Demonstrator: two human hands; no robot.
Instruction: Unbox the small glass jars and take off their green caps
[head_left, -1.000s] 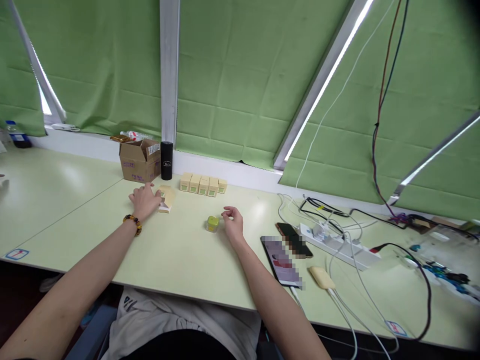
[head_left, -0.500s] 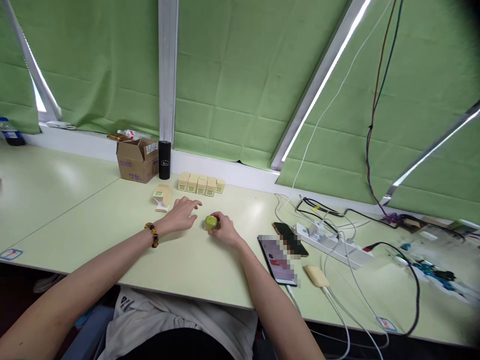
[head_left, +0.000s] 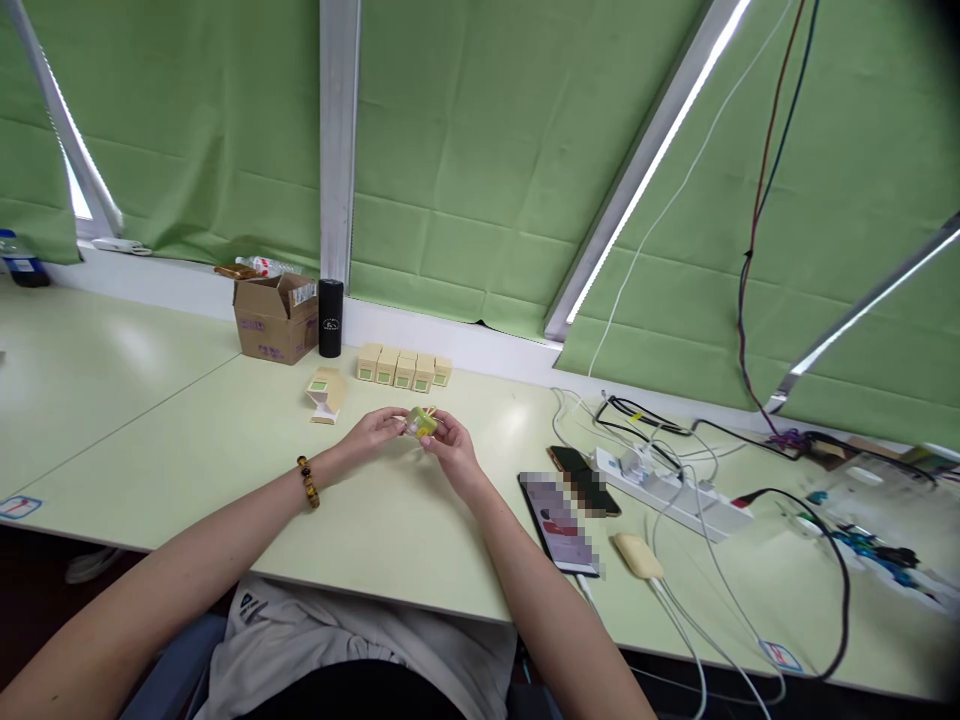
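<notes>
Both my hands meet above the pale green table (head_left: 225,450), holding a small yellow-green jar (head_left: 421,423) lifted off the surface. My left hand (head_left: 371,432) pinches it from the left and my right hand (head_left: 448,446) grips it from the right. A little left of my hands lies an opened cream carton (head_left: 327,394) with a green label. Behind them, a row of several small cream boxes (head_left: 403,367) stands near the window sill.
A cardboard box (head_left: 274,320) and a black cylinder (head_left: 330,318) stand at the back left. To the right lie two phones (head_left: 570,500), a white power strip (head_left: 675,495), a cream charger (head_left: 637,555) and tangled cables (head_left: 795,500). Green blinds cover the windows.
My left hand left the opened carton and came right to the jar. My right hand took hold of the jar on the table, and both hands have lifted it.
</notes>
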